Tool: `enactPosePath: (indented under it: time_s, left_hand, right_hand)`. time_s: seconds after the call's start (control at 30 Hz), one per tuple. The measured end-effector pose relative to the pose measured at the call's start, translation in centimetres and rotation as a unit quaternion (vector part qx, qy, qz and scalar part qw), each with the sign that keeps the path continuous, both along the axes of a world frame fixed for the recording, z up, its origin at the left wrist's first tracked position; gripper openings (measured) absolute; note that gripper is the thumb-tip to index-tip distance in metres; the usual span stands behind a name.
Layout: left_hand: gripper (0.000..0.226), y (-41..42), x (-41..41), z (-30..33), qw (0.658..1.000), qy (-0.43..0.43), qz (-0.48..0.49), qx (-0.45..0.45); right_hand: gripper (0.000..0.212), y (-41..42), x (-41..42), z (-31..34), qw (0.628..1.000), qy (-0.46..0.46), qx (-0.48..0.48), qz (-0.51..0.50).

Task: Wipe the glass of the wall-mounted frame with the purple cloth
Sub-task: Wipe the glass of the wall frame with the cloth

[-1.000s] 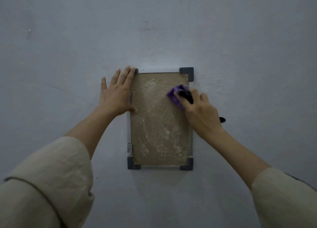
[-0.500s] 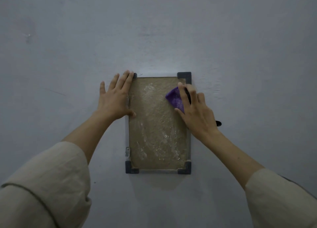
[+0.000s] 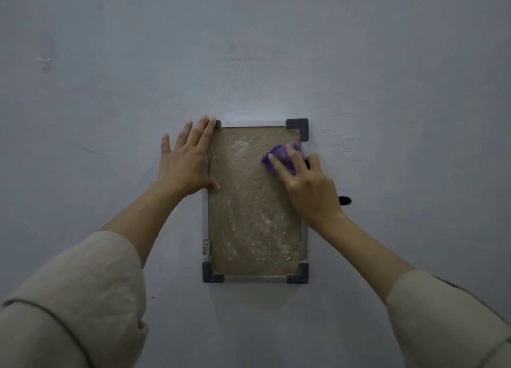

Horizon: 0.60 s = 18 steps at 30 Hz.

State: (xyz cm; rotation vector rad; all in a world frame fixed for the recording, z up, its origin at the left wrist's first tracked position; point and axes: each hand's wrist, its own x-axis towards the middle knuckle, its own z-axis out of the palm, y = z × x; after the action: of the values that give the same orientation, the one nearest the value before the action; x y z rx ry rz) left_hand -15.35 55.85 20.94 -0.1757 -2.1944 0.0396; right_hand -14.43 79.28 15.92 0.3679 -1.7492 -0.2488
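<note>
A rectangular frame (image 3: 297, 126) with dark grey corner caps hangs on the wall. Its glass (image 3: 249, 215) shows a brown textured backing with pale streaks. My right hand (image 3: 309, 187) presses a bunched purple cloth (image 3: 282, 156) against the glass near the upper right corner, fingers over the cloth. My left hand (image 3: 188, 160) lies flat and spread on the wall at the frame's upper left edge, covering that corner, thumb tip resting on the glass.
The pale grey wall (image 3: 249, 49) fills the view. A small black object (image 3: 345, 200) pokes out on the wall just right of my right wrist. A small metal clip (image 3: 206, 246) sits on the frame's left edge.
My right hand has shifted the cloth slightly within the upper right part of the glass, moving up toward the corner and back. The left hand has kept its place on the frame's edge.
</note>
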Motion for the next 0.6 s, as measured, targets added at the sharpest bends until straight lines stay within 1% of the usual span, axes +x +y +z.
enactPosePath:
  time_s: [0.07, 0.1, 0.13, 0.23, 0.27, 0.3, 0.33, 0.4, 0.43, 0.47, 0.5, 0.53, 0.6]
  left_hand:
    - [0.132, 0.0, 0.0, 0.0, 1.000, -0.002, 0.001, 0.000]
    - [0.132, 0.0, 0.0, 0.0, 1.000, -0.003, 0.000, 0.000]
    - [0.132, 0.0, 0.1, 0.0, 1.000, -0.004, -0.001, 0.001]
    - [0.131, 0.0, 0.1, 0.0, 1.000, -0.005, -0.004, 0.002]
    - [0.131, 0.0, 0.1, 0.0, 1.000, -0.005, -0.004, 0.002]
    - [0.131, 0.1, 0.1, 0.0, 1.000, -0.005, -0.003, 0.003]
    - [0.131, 0.1, 0.2, 0.0, 1.000, -0.006, -0.003, 0.002]
    - [0.131, 0.1, 0.2, 0.1, 1.000, -0.008, -0.002, 0.001]
    - [0.131, 0.0, 0.1, 0.0, 1.000, -0.009, -0.002, 0.001]
    - [0.131, 0.0, 0.1, 0.1, 1.000, -0.009, -0.002, 0.001]
    - [0.131, 0.0, 0.1, 0.0, 1.000, -0.009, -0.002, 0.002]
    - [0.131, 0.0, 0.1, 0.0, 1.000, -0.009, -0.002, 0.003]
    - [0.131, 0.1, 0.1, 0.0, 1.000, -0.009, -0.001, 0.004]
  right_hand:
    - [0.054, 0.6, 0.2, -0.2, 0.996, -0.005, 0.082, 0.017]
    - [0.054, 1.0, 0.2, 0.4, 0.996, -0.003, 0.088, 0.019]
    - [0.052, 1.3, 0.2, 1.2, 0.998, -0.002, 0.064, 0.017]
    - [0.047, 1.0, -0.2, 3.2, 0.996, -0.002, -0.089, -0.006]
    - [0.046, 0.6, -0.2, 3.2, 0.994, -0.009, -0.112, -0.003]
    - [0.045, 0.0, -0.1, 2.7, 0.994, -0.016, -0.108, 0.014]
    - [0.045, -0.4, 0.1, 2.0, 0.996, -0.021, -0.073, 0.037]
    - [0.048, -0.5, 0.2, 0.5, 0.996, -0.020, 0.051, 0.072]
    - [0.049, -0.1, 0.3, 0.3, 0.992, -0.020, 0.103, 0.072]
    - [0.049, 0.3, 0.2, 1.0, 0.989, -0.015, 0.129, 0.065]
    - [0.046, 0.8, 0.1, 1.9, 0.991, -0.006, 0.121, 0.054]
    - [0.043, 1.2, -0.1, 3.1, 0.996, 0.003, 0.077, 0.041]
    - [0.040, 1.2, -0.3, 4.8, 0.998, 0.005, -0.062, 0.015]
